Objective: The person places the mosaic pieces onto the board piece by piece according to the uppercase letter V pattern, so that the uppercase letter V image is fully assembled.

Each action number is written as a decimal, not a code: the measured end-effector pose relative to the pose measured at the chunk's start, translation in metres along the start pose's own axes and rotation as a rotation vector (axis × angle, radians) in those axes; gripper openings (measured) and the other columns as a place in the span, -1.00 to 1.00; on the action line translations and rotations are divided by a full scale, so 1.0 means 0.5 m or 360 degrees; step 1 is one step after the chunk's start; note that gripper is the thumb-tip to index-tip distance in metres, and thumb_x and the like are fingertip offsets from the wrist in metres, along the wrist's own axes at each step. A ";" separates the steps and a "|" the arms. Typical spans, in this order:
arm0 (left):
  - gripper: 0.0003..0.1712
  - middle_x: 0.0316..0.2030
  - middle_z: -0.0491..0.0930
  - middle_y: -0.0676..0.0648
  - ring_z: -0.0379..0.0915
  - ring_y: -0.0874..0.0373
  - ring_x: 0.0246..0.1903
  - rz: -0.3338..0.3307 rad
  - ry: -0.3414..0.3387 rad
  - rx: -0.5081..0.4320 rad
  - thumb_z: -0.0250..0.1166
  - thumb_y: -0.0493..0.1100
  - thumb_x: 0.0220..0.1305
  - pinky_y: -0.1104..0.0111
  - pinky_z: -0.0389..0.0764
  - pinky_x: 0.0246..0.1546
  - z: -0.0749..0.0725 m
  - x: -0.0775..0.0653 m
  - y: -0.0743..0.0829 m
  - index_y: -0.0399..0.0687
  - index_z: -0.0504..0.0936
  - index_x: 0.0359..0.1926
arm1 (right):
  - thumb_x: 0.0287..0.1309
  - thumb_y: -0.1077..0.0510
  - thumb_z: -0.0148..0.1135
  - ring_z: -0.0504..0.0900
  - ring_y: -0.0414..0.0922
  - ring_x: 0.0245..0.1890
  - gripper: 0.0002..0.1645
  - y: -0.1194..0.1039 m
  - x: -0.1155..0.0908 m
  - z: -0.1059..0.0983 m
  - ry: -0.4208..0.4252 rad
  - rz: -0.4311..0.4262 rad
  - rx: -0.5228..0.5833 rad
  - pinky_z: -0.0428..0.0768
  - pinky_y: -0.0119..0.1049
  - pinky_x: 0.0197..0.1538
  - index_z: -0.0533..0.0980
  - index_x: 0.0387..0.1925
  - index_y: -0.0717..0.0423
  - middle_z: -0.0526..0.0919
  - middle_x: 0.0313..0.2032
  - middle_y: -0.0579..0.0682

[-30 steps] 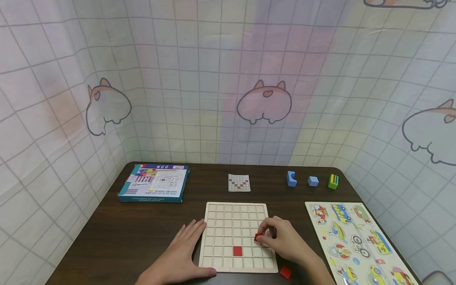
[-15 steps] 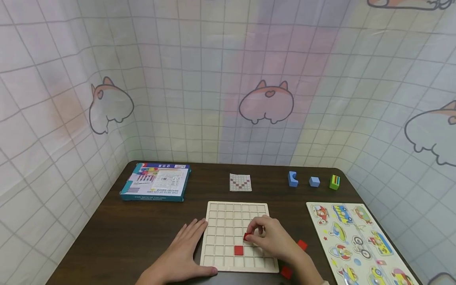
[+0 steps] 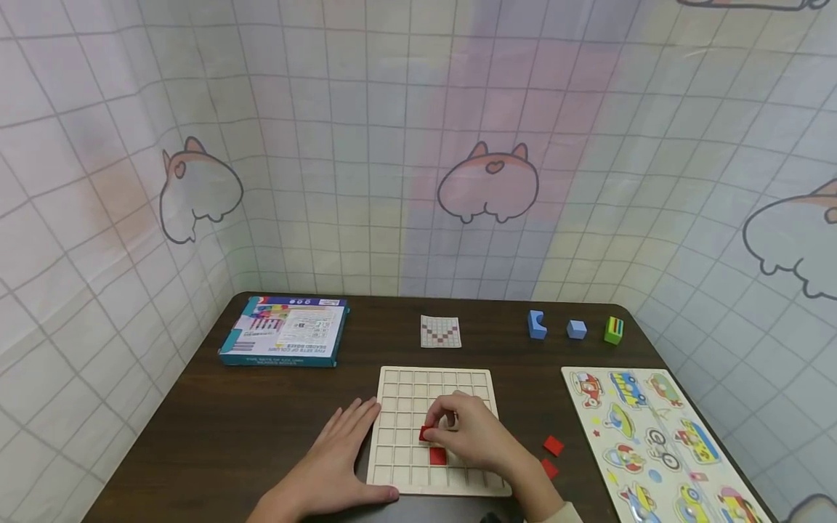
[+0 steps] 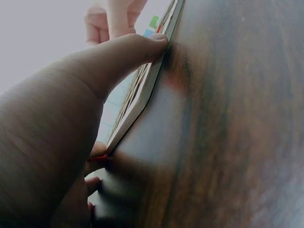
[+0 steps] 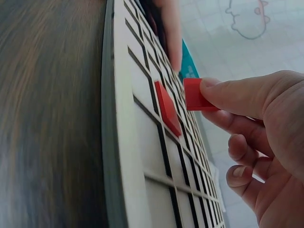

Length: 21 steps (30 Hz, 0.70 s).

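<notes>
A cream grid board (image 3: pixel 400 398) lies on the dark table, with one red square tile (image 3: pixel 437 457) set in a cell of its lower part. Between thumb and index finger my right hand (image 3: pixel 476 437) pinches another red tile (image 5: pixel 193 95). The right wrist view shows that tile held just above the grid, beside the placed one. My left hand (image 3: pixel 332 465) rests at the board's left side with its fingers straight. Its thumb (image 4: pixel 142 47) lies along the near edge, at the lower left corner.
Two loose red tiles, one (image 3: pixel 553 445) farther and one (image 3: pixel 549 468) nearer, lie right of the board. Behind it is a pattern card (image 3: pixel 441 332). A box (image 3: pixel 285 331) stands back left, blue blocks (image 3: pixel 537 325) and a green block (image 3: pixel 613 330) back right, a picture puzzle (image 3: pixel 644 425) at right.
My right hand has carried the pinched red tile leftward across the board, from its right part to above and slightly left of the placed tile. The left hand has stayed put.
</notes>
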<state>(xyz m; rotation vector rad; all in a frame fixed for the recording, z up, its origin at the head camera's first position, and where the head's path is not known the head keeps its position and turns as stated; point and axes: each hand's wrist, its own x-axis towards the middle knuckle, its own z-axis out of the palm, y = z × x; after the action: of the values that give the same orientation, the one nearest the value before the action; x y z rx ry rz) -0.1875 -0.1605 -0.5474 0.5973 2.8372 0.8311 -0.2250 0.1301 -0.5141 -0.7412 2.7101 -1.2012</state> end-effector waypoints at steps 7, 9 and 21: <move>0.65 0.79 0.09 -0.02 -0.13 -0.14 0.81 0.0003 0.0017 0.0003 0.44 0.83 -0.07 -0.27 -0.07 0.78 0.001 -0.003 0.001 0.03 0.08 0.82 | 0.33 0.10 0.59 0.47 -0.31 -0.38 -0.84 -0.006 0.015 0.020 -0.0018 -0.0051 0.0000 0.48 -0.41 -0.30 0.74 -0.31 -0.25 0.67 -0.40 -0.34; 0.65 0.80 0.08 -0.02 -0.13 -0.14 0.81 0.0000 0.0014 0.0005 0.43 0.83 -0.07 -0.27 -0.07 0.78 0.000 -0.002 0.001 0.04 0.07 0.82 | 0.34 0.10 0.59 0.47 -0.33 -0.40 -0.84 -0.005 0.016 0.023 -0.0033 -0.0046 -0.0004 0.48 -0.43 -0.32 0.75 -0.30 -0.25 0.66 -0.40 -0.32; 0.65 0.80 0.07 -0.02 -0.14 -0.14 0.81 -0.0007 0.0005 0.0005 0.42 0.84 -0.07 -0.26 -0.09 0.79 0.000 -0.002 0.001 0.06 0.06 0.82 | 0.35 0.08 0.59 0.46 -0.30 -0.37 -0.88 0.002 0.016 0.029 -0.0018 -0.0037 -0.0050 0.48 -0.41 -0.31 0.76 -0.26 -0.24 0.65 -0.38 -0.30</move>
<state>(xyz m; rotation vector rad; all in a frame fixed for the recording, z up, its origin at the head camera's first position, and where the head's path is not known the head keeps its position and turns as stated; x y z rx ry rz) -0.1863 -0.1603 -0.5471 0.5909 2.8424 0.8274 -0.2284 0.1172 -0.5240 -0.7832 2.7247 -1.1581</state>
